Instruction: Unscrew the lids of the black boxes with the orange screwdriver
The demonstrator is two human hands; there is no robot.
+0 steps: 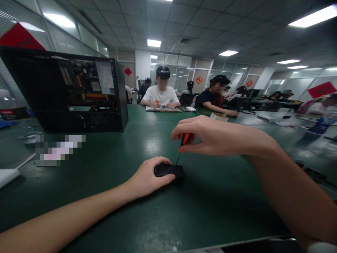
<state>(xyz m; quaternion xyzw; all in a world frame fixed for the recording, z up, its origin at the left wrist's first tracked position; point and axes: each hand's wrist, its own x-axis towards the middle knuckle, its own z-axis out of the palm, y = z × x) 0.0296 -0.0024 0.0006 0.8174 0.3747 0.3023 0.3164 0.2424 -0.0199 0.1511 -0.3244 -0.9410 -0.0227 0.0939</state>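
Note:
On the green tabletop (147, 219) lies a small black box-shaped device (179, 172); its exact kind does not show. My left hand (150, 175) grips it from the left, thumb along the near side and fingers around the far side. Above it, my right hand (197, 135) is closed round the orange and black handle of a screwdriver (186, 139). The thin shaft slants down, and its tip meets the top of the device near the far edge. Whether the tip sits in a screw is too small to tell.
An open black computer case (119, 95) stands at the back left, with a bottle (13, 112) beside it. A blurred pale item (60, 149) lies in front of the case. Across the table sits a person in a white shirt (162, 95); another (210, 96) is further right.

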